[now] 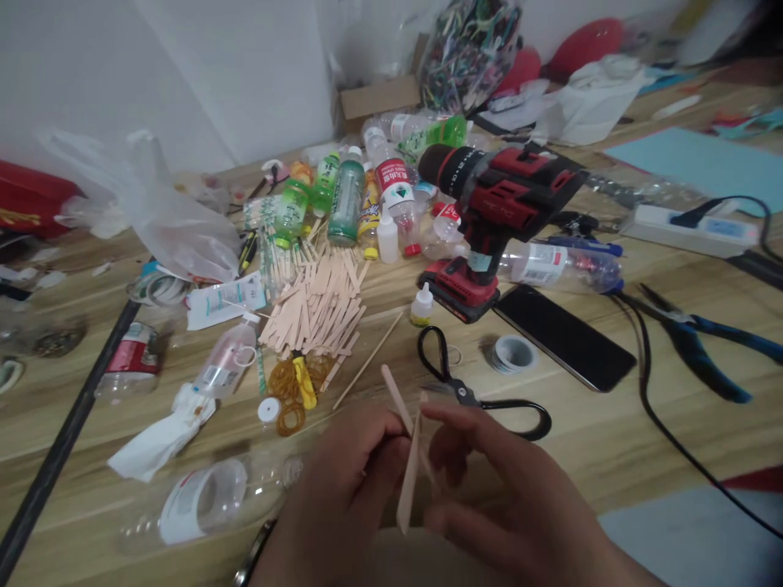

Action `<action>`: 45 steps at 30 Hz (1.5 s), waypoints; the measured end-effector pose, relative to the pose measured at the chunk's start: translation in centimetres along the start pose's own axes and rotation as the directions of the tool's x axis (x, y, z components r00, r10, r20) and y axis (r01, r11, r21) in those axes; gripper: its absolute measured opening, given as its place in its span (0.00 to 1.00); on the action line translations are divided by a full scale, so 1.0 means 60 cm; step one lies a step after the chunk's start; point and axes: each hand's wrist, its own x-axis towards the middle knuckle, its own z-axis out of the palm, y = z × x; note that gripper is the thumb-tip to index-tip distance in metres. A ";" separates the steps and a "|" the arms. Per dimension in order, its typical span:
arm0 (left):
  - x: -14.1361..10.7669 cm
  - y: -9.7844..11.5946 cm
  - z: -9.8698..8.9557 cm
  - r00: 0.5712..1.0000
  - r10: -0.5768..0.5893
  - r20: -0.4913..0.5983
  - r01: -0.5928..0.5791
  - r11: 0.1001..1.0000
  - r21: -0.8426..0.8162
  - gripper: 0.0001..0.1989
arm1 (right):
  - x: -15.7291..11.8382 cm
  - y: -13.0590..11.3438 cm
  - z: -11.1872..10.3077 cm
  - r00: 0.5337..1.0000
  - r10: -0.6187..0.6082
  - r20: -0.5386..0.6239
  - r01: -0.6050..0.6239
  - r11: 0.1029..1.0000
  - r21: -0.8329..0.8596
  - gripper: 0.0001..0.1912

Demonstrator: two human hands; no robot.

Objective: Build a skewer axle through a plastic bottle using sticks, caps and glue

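My left hand (348,497) is closed round flat wooden sticks (409,477) at the bottom centre. One stick points up and to the left, another tilts down toward me. My right hand (507,481) is beside them, its fingers apart, the index fingertip at the top of the sticks; a blurred piece shows near its thumb. Just beyond my hands lie black-handled scissors (462,391). A pile of wooden sticks (315,306) is further off, with a thin stick (369,360) to its right.
A red and black drill (502,196) stands behind a small glue bottle (422,306). To the right are a phone (566,336), a tape roll (514,355) and pliers (691,334). A clear bottle (201,501) lies at the lower left, near rubber bands (290,417).
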 end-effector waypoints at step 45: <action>-0.002 -0.016 0.018 0.990 0.108 -0.086 -0.125 0.967 -0.224 0.09 | 0.020 -0.015 -0.012 0.939 0.199 0.280 -0.217 0.975 0.035 0.19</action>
